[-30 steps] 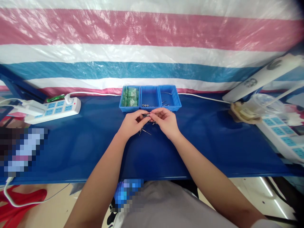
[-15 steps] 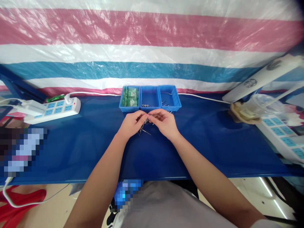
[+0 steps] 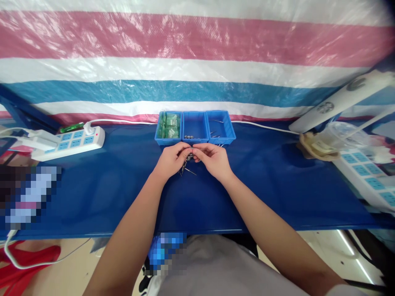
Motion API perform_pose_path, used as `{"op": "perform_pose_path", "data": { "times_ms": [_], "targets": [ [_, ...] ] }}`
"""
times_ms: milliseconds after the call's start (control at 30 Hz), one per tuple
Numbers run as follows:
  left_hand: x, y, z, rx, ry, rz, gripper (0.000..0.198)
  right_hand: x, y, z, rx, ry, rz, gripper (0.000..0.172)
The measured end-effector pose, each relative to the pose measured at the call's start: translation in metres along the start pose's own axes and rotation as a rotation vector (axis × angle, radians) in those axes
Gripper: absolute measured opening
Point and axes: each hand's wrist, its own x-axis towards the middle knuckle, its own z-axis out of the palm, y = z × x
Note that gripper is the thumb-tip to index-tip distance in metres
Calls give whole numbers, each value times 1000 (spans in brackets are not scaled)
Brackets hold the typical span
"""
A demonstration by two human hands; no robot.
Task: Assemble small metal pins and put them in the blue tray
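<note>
Left hand [image 3: 170,160] and right hand [image 3: 216,160] found working fingertip to fingertip above the blue surface [image 3: 197,205]
Left hand: thumb and fingers pinching a small part [image 3: 191,149], largely hidden, type cannot be told; thin metal pieces [image 3: 184,166] just under the fingertips; right hand: thumb and fingers pinching the same part from the other side; recommended, in my judgement: steady left grip, light right-hand adjustment, wrists low

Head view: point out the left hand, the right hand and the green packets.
Left hand [image 3: 169,160]: head view, near the base of the thumb.
Right hand [image 3: 217,161]: head view, near the base of the thumb.
Green packets [image 3: 171,126]: head view, near the middle of the pile.
</note>
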Motion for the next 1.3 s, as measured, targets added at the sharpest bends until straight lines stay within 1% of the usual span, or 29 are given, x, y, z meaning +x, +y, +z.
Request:
{"op": "perform_pose_path", "data": {
  "times_ms": [233, 433, 633, 900, 1000, 1133, 1300],
  "targets": [
    [0, 4, -2, -20, -45, -5, 37, 0, 0, 0, -12, -26, -30, 37],
    [-1, 4, 2, -73, 5, -3, 29, 3, 3, -5, -3, -16, -20, 36],
    [0, 1, 3, -61, 4, -5, 27, 2, 2, -4, -49, -8, -12, 39],
    [0, 4, -3, -12, -35, -26, 35, 0, 0, -1, -10, -14, -27, 36],
    [-1, 4, -1, -29, -19, -33, 32, 1, 1, -2, -3, -1, -16, 37],
    [-1, 3, 3, -37, 25, -8, 30, 2, 2, -4, -23, 7, -2, 38],
    [0, 1, 2, -18, 25, -7, 28, 2, 1, -2, -34, -10, -6, 38]
  ]
}}
